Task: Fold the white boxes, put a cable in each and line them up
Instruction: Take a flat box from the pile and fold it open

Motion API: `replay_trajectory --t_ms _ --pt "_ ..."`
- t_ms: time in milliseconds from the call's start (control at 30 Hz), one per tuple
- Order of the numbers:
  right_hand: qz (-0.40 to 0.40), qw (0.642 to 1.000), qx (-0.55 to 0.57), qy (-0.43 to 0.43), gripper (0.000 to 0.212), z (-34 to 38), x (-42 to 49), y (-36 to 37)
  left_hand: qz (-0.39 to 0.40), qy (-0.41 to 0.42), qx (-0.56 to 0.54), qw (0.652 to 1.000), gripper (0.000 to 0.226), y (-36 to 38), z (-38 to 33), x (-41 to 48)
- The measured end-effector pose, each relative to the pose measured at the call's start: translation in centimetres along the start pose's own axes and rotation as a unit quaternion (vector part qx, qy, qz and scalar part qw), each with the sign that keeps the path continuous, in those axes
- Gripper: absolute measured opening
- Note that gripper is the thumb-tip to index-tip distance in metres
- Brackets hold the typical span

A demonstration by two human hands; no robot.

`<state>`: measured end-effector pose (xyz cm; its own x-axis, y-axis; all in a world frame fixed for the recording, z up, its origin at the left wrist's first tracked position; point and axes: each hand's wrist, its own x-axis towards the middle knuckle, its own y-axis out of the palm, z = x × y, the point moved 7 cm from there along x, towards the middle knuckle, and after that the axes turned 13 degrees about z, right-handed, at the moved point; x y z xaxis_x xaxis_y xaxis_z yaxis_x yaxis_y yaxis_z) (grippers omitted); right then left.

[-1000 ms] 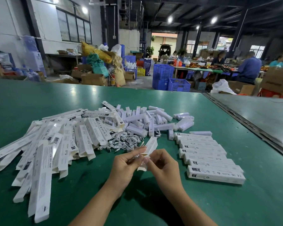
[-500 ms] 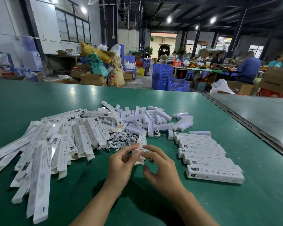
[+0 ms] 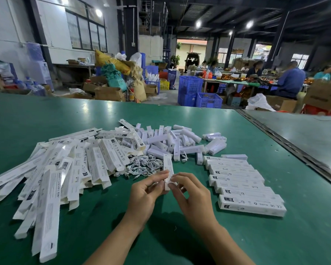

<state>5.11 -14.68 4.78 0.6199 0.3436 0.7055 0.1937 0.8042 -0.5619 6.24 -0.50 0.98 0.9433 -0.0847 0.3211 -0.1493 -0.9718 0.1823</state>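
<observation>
Both hands hold one long white box (image 3: pixel 168 166) above the green table (image 3: pixel 180 236), its far end pointing away from me. My left hand (image 3: pixel 144 196) pinches its near end from the left, and my right hand (image 3: pixel 191 196) pinches it from the right. A heap of flat unfolded boxes (image 3: pixel 65 173) lies to the left. A tangle of white cables (image 3: pixel 143 166) sits just beyond my hands. To the right, several folded boxes (image 3: pixel 243 184) lie side by side in a row.
Small white devices (image 3: pixel 172 142) are piled at the middle back of the table. A metal seam (image 3: pixel 287 146) runs along the table's right side. Beyond the table stand blue crates (image 3: pixel 197 92), cardboard cartons and seated workers (image 3: pixel 290 81).
The box has turned from leaning right to pointing nearly straight away from me. Both hands have closed in on its near end and shifted slightly.
</observation>
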Motion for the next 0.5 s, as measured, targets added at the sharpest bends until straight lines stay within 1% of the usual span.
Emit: replay_trajectory --t_ms 100,267,500 --pt "0.002 1.0 0.008 -0.012 0.009 0.07 0.02 0.01 -0.005 0.006 0.009 1.0 0.032 -0.03 -0.12 0.04" --pt "0.007 1.0 0.014 -0.007 0.005 -0.11 0.0 0.0 -0.01 0.013 0.026 1.0 0.034 -0.15 -0.14 0.03" --pt "0.014 1.0 0.016 -0.009 0.006 -0.23 -0.04 -0.06 -0.011 0.017 0.039 0.999 0.033 -0.33 0.14 0.16"
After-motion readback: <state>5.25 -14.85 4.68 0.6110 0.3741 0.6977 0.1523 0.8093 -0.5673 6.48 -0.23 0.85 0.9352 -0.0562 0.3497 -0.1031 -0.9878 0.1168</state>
